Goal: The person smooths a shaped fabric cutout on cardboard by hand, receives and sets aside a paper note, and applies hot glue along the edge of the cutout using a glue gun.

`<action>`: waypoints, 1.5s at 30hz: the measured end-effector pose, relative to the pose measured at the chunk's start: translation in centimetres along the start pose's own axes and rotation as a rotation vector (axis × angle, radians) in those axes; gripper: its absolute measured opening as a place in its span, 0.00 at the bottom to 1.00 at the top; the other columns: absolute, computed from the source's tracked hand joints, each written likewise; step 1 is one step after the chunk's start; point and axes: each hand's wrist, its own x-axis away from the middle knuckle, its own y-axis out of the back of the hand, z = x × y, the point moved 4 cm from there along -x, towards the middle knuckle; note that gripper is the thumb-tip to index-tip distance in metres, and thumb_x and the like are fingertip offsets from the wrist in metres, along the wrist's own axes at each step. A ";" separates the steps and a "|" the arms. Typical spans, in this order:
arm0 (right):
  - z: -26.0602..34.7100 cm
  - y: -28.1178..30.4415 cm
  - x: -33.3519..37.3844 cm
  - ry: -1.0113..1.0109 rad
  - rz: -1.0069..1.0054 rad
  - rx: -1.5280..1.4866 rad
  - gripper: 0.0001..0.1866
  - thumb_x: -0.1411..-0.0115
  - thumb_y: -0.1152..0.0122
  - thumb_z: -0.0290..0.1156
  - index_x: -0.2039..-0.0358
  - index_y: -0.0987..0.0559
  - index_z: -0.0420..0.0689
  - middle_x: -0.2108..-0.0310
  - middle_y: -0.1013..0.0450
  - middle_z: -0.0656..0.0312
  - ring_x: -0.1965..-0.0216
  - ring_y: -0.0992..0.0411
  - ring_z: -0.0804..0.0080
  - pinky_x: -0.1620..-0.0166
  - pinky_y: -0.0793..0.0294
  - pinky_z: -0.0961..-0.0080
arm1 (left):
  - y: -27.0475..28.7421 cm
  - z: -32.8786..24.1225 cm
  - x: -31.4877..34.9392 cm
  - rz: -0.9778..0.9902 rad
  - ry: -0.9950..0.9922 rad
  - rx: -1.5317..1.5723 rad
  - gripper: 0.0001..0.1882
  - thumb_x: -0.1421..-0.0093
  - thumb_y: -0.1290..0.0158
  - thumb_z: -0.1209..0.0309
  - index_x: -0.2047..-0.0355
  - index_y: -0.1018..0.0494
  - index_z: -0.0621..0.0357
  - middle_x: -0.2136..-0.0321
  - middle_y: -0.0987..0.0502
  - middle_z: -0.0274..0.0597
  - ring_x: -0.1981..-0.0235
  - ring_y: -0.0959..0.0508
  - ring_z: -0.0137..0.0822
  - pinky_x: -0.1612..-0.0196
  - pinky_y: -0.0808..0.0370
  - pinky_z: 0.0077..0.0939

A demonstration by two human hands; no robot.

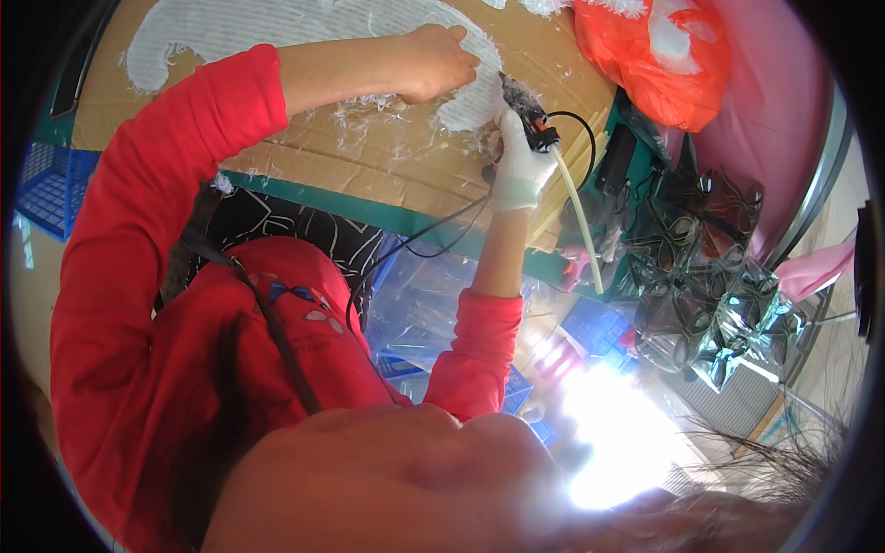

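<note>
A pale, ribbed, fluffy-edged piece of fabric [304,28] lies curved across the cardboard [387,175], its tapered right end pointing toward me. My bare left hand [441,64] is over its right part, fingers curled down and closed on the fabric; the fingertips are partly hidden. In a white glove, my right hand [524,166] grips a black hot glue gun [530,115]. The nozzle, with fuzz stuck around it, is at the fabric's right edge. A long whitish glue stick [579,221] sticks out of the gun's back, and a black cord loops from it.
An orange-red plastic bag [659,64] with white stuff sits at the far right. Dark shiny cellophane-like pieces [710,267] are heaped at the right. Blue crates [57,189] stand at the left and below the table. White fuzz is scattered on the cardboard. A bright light glares at lower right.
</note>
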 end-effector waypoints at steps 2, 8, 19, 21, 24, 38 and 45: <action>-0.1 -0.2 -0.2 -0.045 -0.037 0.048 0.13 0.47 0.35 0.27 0.63 0.24 0.37 0.76 0.28 0.68 0.79 0.34 0.84 0.77 0.36 0.85 | 0.0 0.0 0.0 -0.008 -0.001 0.003 0.32 0.58 0.44 0.82 0.48 0.32 0.55 0.39 0.39 0.32 0.42 0.37 0.52 0.52 0.26 0.34; -0.1 -0.2 0.3 -0.030 0.015 0.005 0.12 0.47 0.36 0.27 0.64 0.25 0.36 0.74 0.27 0.66 0.78 0.33 0.84 0.76 0.34 0.86 | -0.9 0.3 -0.2 -0.178 -0.025 -0.015 0.20 0.60 0.40 0.76 0.63 0.24 0.54 0.55 0.28 0.30 0.49 0.32 0.44 0.59 0.24 0.33; -0.4 0.7 0.4 0.009 -0.032 -0.077 0.12 0.48 0.35 0.25 0.64 0.25 0.36 0.73 0.26 0.63 0.77 0.31 0.81 0.74 0.31 0.84 | -1.4 0.4 -0.3 -0.225 -0.015 -0.010 0.21 0.60 0.40 0.77 0.61 0.25 0.53 0.54 0.29 0.30 0.49 0.33 0.45 0.58 0.24 0.33; -0.3 0.8 0.4 0.030 -0.029 -0.084 0.12 0.48 0.35 0.25 0.64 0.25 0.36 0.72 0.26 0.63 0.77 0.31 0.82 0.74 0.31 0.85 | -1.2 0.3 -0.3 -0.220 -0.019 -0.008 0.22 0.60 0.40 0.77 0.60 0.25 0.53 0.54 0.29 0.30 0.49 0.33 0.45 0.58 0.24 0.33; -0.1 0.4 0.1 0.004 0.016 -0.053 0.13 0.48 0.35 0.26 0.63 0.26 0.36 0.73 0.27 0.64 0.76 0.31 0.81 0.74 0.31 0.85 | -1.2 0.3 -0.3 -0.210 -0.024 -0.011 0.23 0.60 0.40 0.76 0.59 0.26 0.52 0.54 0.29 0.30 0.49 0.33 0.45 0.57 0.24 0.32; -0.6 0.5 0.1 0.007 -0.036 0.040 0.15 0.49 0.33 0.28 0.64 0.26 0.35 0.76 0.28 0.65 0.79 0.34 0.82 0.76 0.34 0.84 | -1.1 0.3 -0.1 -0.202 -0.024 -0.037 0.24 0.58 0.41 0.76 0.56 0.26 0.50 0.53 0.30 0.30 0.48 0.33 0.44 0.57 0.25 0.32; -0.4 0.7 0.6 -0.015 -0.001 0.041 0.13 0.48 0.35 0.28 0.65 0.26 0.35 0.76 0.28 0.65 0.80 0.35 0.83 0.78 0.36 0.86 | -1.4 0.3 -0.5 -0.191 -0.018 -0.041 0.27 0.58 0.40 0.75 0.53 0.27 0.48 0.50 0.31 0.30 0.47 0.34 0.45 0.56 0.25 0.31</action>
